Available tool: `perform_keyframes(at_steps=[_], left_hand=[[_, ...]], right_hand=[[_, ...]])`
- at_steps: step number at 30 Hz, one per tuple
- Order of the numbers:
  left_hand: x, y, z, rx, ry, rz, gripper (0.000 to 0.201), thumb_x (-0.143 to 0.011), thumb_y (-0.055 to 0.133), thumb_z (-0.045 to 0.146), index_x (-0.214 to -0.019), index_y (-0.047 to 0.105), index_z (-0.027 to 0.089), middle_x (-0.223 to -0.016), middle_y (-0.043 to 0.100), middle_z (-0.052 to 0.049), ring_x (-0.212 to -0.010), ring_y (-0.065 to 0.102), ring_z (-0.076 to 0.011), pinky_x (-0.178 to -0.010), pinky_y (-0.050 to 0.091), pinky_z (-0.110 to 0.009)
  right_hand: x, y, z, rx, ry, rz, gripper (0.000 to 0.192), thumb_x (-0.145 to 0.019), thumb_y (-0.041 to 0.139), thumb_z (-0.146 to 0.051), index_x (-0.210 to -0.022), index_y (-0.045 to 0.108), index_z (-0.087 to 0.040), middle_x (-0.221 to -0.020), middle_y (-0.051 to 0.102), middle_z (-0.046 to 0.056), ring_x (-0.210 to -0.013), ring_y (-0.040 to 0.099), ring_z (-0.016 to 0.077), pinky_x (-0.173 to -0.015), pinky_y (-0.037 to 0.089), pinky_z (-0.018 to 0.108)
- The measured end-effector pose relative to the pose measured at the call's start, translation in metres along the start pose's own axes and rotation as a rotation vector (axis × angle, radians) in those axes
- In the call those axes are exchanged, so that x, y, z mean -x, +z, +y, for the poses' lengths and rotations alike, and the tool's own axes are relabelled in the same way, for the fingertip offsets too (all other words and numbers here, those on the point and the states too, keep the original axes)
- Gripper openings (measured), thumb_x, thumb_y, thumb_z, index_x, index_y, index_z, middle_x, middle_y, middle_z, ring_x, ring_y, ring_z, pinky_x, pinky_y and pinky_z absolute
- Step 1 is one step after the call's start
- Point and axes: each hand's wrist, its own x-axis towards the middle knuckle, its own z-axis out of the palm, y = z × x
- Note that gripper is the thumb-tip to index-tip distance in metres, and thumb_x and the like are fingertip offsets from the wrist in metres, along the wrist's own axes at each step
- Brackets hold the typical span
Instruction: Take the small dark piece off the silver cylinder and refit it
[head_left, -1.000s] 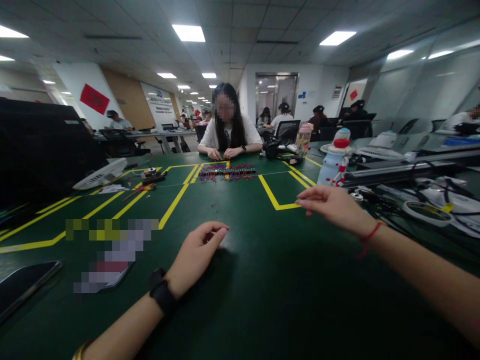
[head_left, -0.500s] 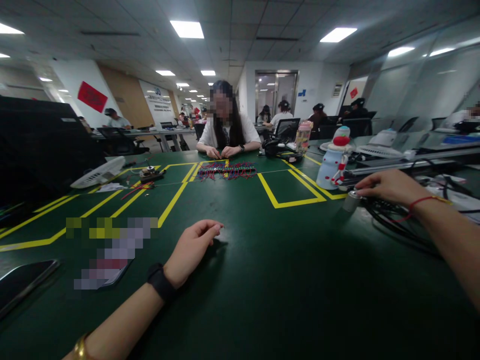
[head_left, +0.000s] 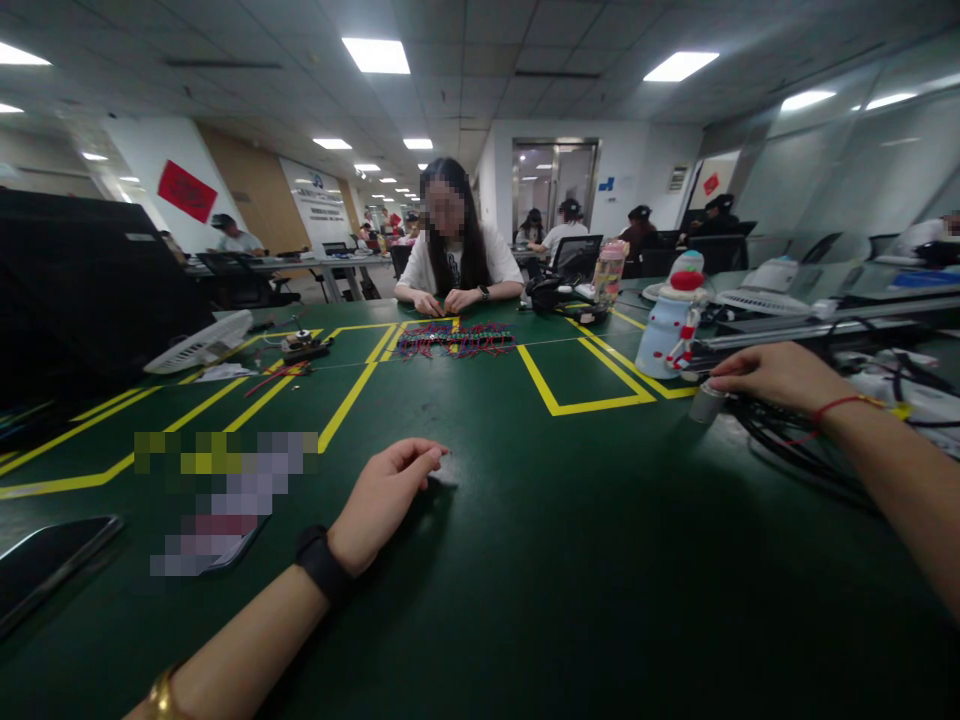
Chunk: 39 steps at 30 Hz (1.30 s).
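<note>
My left hand (head_left: 382, 498) rests on the dark green table (head_left: 540, 560) near the middle, wearing a black wristband. Its fingers are curled with thumb and forefinger together, and nothing shows in them. My right hand (head_left: 776, 375), with a red string at the wrist, reaches out to the right. Its fingertips close on the top of a small silver metal cylinder (head_left: 705, 404), which stands on the table just outside a yellow taped rectangle (head_left: 592, 405).
A snowman-shaped bottle (head_left: 670, 328) stands just behind the cylinder, and black cables (head_left: 795, 445) lie under my right arm. A person sits opposite behind a pile of red and blue wires (head_left: 454, 342). At left are a phone (head_left: 52, 560), a white fan (head_left: 201, 344) and a black monitor (head_left: 82, 290).
My right hand swung from the table's middle out to the right and settled on the silver cylinder. My left hand stayed in place.
</note>
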Motion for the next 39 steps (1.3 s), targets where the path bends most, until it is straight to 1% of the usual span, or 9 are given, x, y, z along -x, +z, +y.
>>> perform_keyframes(at_steps=[6,12,21,24,27,31,34,36,39], left_hand=[[0.0001,0.0004,-0.0004,0.000,0.007,0.003,0.032,-0.074,0.057,0.045,-0.089,0.065,0.018,-0.072,0.056,0.001,-0.059,0.047,-0.0109,-0.054,0.035,-0.022],[-0.0001,-0.0004,0.0009,0.005,-0.008,0.000,0.032,-0.074,0.057,0.045,-0.089,0.065,0.017,-0.071,0.057,0.001,-0.058,0.047,-0.0111,-0.053,0.034,-0.022],[-0.0004,-0.0004,-0.0015,0.002,0.007,0.006,0.034,-0.075,0.056,0.045,-0.092,0.065,0.017,-0.076,0.058,-0.002,-0.060,0.048,-0.0119,-0.054,0.036,-0.022],[-0.0005,-0.0006,-0.0023,-0.003,0.011,0.007,0.033,-0.075,0.056,0.045,-0.091,0.065,0.017,-0.076,0.058,-0.002,-0.060,0.047,-0.0117,-0.054,0.037,-0.022],[-0.0006,-0.0010,-0.0031,-0.005,0.015,0.005,0.032,-0.075,0.056,0.044,-0.091,0.065,0.018,-0.076,0.058,-0.001,-0.061,0.048,-0.0118,-0.055,0.037,-0.022],[-0.0004,-0.0010,-0.0034,-0.015,0.014,-0.007,0.032,-0.076,0.055,0.044,-0.092,0.065,0.018,-0.075,0.057,-0.001,-0.061,0.047,-0.0118,-0.055,0.036,-0.022],[-0.0001,-0.0003,-0.0024,-0.010,0.010,0.000,0.032,-0.075,0.056,0.045,-0.090,0.065,0.019,-0.072,0.057,0.001,-0.060,0.047,-0.0114,-0.054,0.035,-0.022],[0.0002,0.0001,-0.0011,-0.004,0.012,0.010,0.032,-0.074,0.056,0.046,-0.089,0.065,0.019,-0.072,0.057,0.001,-0.060,0.047,-0.0114,-0.055,0.036,-0.022],[0.0007,0.0002,0.0007,-0.010,0.001,0.007,0.031,-0.073,0.056,0.045,-0.088,0.065,0.019,-0.070,0.057,0.001,-0.058,0.047,-0.0114,-0.054,0.035,-0.022]], right_hand=[[0.0001,0.0011,-0.0022,0.020,0.009,-0.027,0.040,-0.063,0.065,-0.049,-0.089,0.072,-0.018,-0.085,0.068,0.006,-0.081,0.058,0.0186,-0.073,0.038,0.027],[-0.0020,-0.0005,0.0014,0.052,-0.028,0.020,0.038,-0.067,0.061,-0.049,-0.086,0.072,-0.019,-0.085,0.068,0.006,-0.080,0.058,0.0195,-0.071,0.037,0.029],[-0.0043,0.0023,0.0017,0.063,-0.046,-0.069,0.039,-0.066,0.060,-0.052,-0.086,0.071,-0.020,-0.086,0.067,0.006,-0.081,0.057,0.0191,-0.072,0.038,0.029],[-0.0052,0.0036,0.0009,0.094,-0.017,-0.051,0.043,-0.067,0.057,-0.057,-0.086,0.071,-0.021,-0.086,0.067,0.006,-0.081,0.057,0.0201,-0.072,0.038,0.030],[-0.0042,0.0042,-0.0010,0.109,0.008,-0.028,0.042,-0.067,0.057,-0.054,-0.084,0.071,-0.019,-0.086,0.067,0.008,-0.080,0.057,0.0213,-0.072,0.038,0.031],[-0.0016,0.0021,-0.0023,0.075,-0.039,-0.043,0.036,-0.069,0.059,-0.043,-0.094,0.071,-0.021,-0.095,0.066,0.005,-0.088,0.057,0.0190,-0.078,0.038,0.028],[-0.0002,-0.0006,-0.0019,0.043,-0.047,-0.020,0.047,-0.065,0.063,-0.049,-0.101,0.068,-0.020,-0.098,0.065,0.006,-0.091,0.057,0.0204,-0.080,0.038,0.029],[0.0005,-0.0016,-0.0023,0.034,-0.031,-0.029,0.050,-0.061,0.064,-0.054,-0.096,0.069,-0.018,-0.094,0.066,0.007,-0.088,0.057,0.0213,-0.078,0.039,0.030],[0.0011,-0.0013,-0.0040,0.041,-0.009,-0.070,0.041,-0.062,0.065,-0.051,-0.085,0.069,-0.016,-0.088,0.066,0.007,-0.083,0.058,0.0201,-0.074,0.040,0.030]])
